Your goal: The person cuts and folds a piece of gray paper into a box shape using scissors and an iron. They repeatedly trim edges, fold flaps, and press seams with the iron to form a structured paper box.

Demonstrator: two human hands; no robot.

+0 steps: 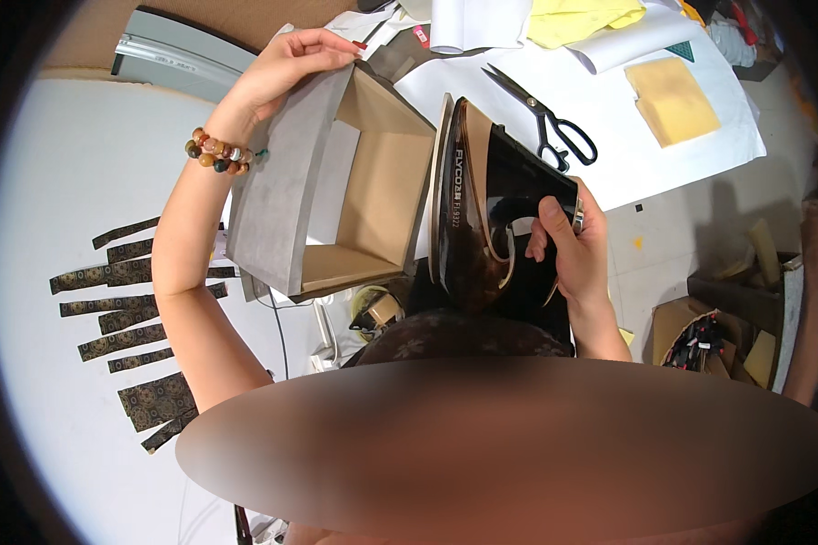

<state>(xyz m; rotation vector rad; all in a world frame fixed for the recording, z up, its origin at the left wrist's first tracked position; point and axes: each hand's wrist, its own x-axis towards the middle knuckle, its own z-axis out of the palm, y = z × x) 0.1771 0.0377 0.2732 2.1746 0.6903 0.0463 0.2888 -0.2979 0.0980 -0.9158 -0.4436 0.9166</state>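
A grey open box (286,173) with a tan inside stands tilted in front of me, its hollow turned to the right. My left hand (291,68) grips its far end, thumb and fingers closing at the upper corner. A beaded bracelet (218,152) circles that wrist. In my right hand (573,241) is a dark, glossy clothes iron (477,236), its fingers wrapped round the handle. The iron is on edge, its pale soleplate facing the box's open side, close to the rim. A small gap or light contact there cannot be told apart.
Black scissors (545,118) lie on white paper (600,177) at the far right, near a yellow sponge-like block (673,102). Dark patterned strips (118,302) are spread on the white table (73,182) at left. Cartons of scraps (673,318) stand on the floor at right.
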